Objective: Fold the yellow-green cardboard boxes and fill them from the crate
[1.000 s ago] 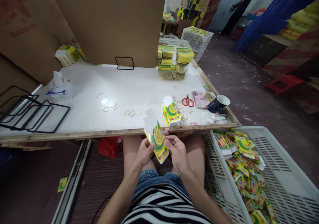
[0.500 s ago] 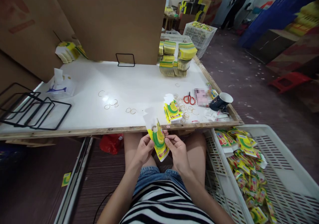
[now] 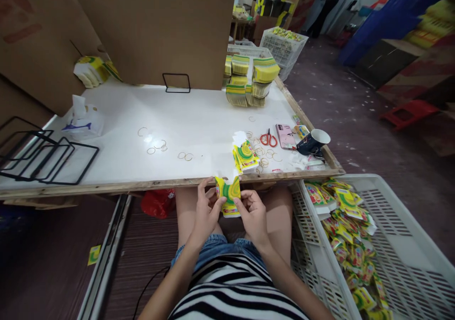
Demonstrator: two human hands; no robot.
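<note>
Printed card: yellow and green card (image 3: 230,193) held up over the lap, in front of the near edge of the worktop (image 3: 117,106), right of that edge's middle. Its top overlaps the wooden edge in view; contact there cannot be told.
Card shape: top edge dips between two raised corners; looks bent or part folded, though the back is hidden.
Handling, judged: grip both sides at equal height, thumbs level, so the card does not skew. Light, even thumb pressure should suit thin stock; a hard press in one spot could crease the print.
Left hand: the hand (image 3: 206,210) pinches the card's left side. Thumb lies on the printed face, index finger reaches up by the upper left corner; gap no wider than the card's thickness. Other fingertips partly hidden behind.
Right hand: the hand (image 3: 254,212) pinches the right side, thumb on the face near the left thumb, fingers curled at the edge; narrow, no free gap seen.
Small pile: similar cards (image 3: 246,155) on the worktop, just inside the near edge, toward the near right corner.
Near right corner: mug (image 3: 313,142), phone (image 3: 285,136), red-handled scissors (image 3: 268,140).
Crate: white crate (image 3: 394,232) beyond that corner, loose printed packs (image 3: 355,258) along its left side.
</note>
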